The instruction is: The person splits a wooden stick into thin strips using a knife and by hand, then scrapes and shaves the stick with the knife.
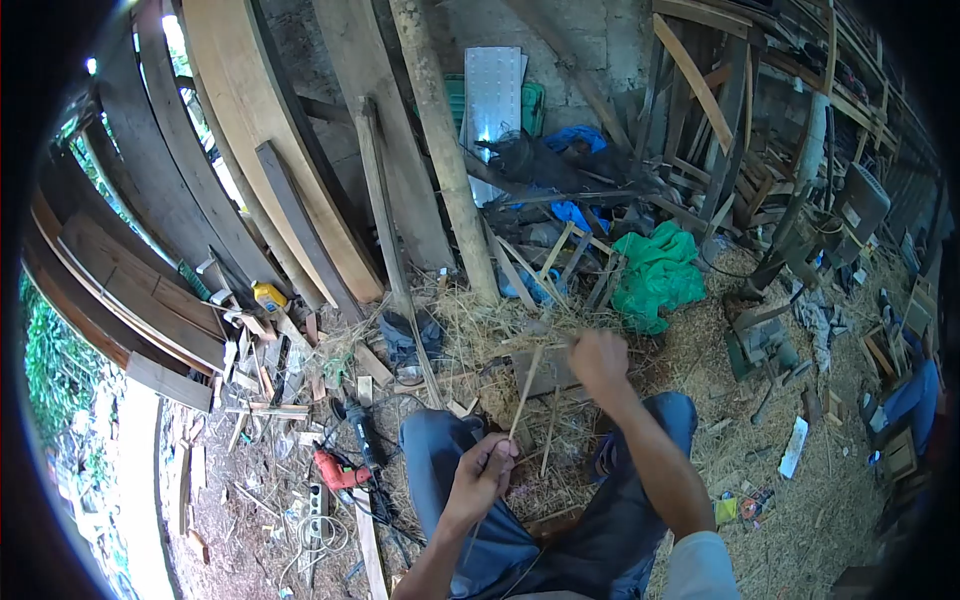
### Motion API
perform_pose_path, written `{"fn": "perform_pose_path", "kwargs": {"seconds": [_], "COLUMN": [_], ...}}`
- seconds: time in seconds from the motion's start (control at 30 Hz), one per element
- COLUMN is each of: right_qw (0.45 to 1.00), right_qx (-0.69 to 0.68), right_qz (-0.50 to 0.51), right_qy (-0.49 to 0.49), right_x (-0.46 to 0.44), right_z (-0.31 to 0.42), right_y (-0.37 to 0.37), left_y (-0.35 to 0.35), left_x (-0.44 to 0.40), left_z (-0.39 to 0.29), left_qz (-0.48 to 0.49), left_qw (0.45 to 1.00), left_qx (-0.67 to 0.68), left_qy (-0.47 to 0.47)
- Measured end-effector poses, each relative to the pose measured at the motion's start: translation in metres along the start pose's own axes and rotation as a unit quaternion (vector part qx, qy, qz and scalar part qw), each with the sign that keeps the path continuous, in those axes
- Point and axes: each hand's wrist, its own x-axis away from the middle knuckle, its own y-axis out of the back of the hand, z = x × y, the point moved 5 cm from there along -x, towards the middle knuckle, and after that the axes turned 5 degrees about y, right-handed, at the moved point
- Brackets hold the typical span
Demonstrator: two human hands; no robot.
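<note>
My left hand (487, 468) is closed in a pinch on a thin, pale strip (525, 395), perhaps bamboo or wood. The strip points up and slightly right from my fingers, and its thin lower part runs down past my hand over my lap. My right hand (600, 362) is closed in a fist, a little beyond and to the right of the strip's upper end. Whatever is in that fist is hidden or too blurred to name. Beneath the hands, a flat board (545, 372) lies on the shavings between my knees.
To my left lie a red power drill (338, 470), a dark angle grinder (362, 432) and a power strip (318, 512) with cords. Planks (270, 150) lean against the wall. A green plastic sheet (658, 275) and a machine on a stand (765, 345) are ahead right. Shavings cover the ground.
</note>
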Motion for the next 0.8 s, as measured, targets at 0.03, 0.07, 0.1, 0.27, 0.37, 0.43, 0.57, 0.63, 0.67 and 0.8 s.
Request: {"fn": "perform_pose_path", "kwargs": {"seconds": [0.03, 0.07, 0.1, 0.27, 0.37, 0.43, 0.57, 0.63, 0.67, 0.8], "right_qw": [0.999, 0.996, 0.996, 0.990, 0.976, 0.963, 0.906, 0.901, 0.901, 0.862], "right_qx": [0.020, 0.042, 0.042, -0.140, -0.214, -0.267, -0.420, -0.431, -0.431, -0.499], "right_qz": [-0.016, -0.035, -0.037, -0.007, 0.031, 0.036, 0.033, 0.025, 0.025, -0.065], "right_qy": [-0.036, -0.071, -0.069, -0.031, -0.002, 0.027, 0.037, 0.045, 0.047, 0.065], "right_x": [-0.005, -0.011, -0.010, 0.016, 0.022, 0.020, 0.025, 0.029, 0.032, 0.033], "right_z": [-0.011, -0.017, -0.015, 0.017, 0.030, 0.036, 0.047, 0.056, 0.063, 0.066], "right_y": [0.006, 0.015, 0.017, 0.023, 0.024, 0.021, 0.010, 0.020, 0.032, 0.037], "left_y": [0.000, -0.001, -0.002, 0.003, 0.004, 0.012, 0.012, 0.007, 0.006, 0.007], "left_x": [0.000, 0.000, 0.003, -0.002, -0.003, -0.008, -0.012, -0.010, -0.009, -0.007], "left_z": [0.001, -0.003, -0.006, -0.014, -0.023, -0.027, -0.031, -0.035, -0.037, -0.038], "left_qz": [0.012, 0.015, 0.020, 0.011, 0.002, -0.034, -0.031, -0.017, -0.019, -0.035], "left_qw": [1.000, 1.000, 1.000, 1.000, 0.999, 0.995, 0.994, 0.995, 0.995, 0.996], "left_qx": [0.008, 0.008, 0.018, 0.019, 0.043, 0.091, 0.097, 0.083, 0.082, 0.069], "left_qy": [-0.004, -0.010, -0.005, -0.008, 0.000, -0.020, -0.038, -0.049, -0.046, -0.051]}}
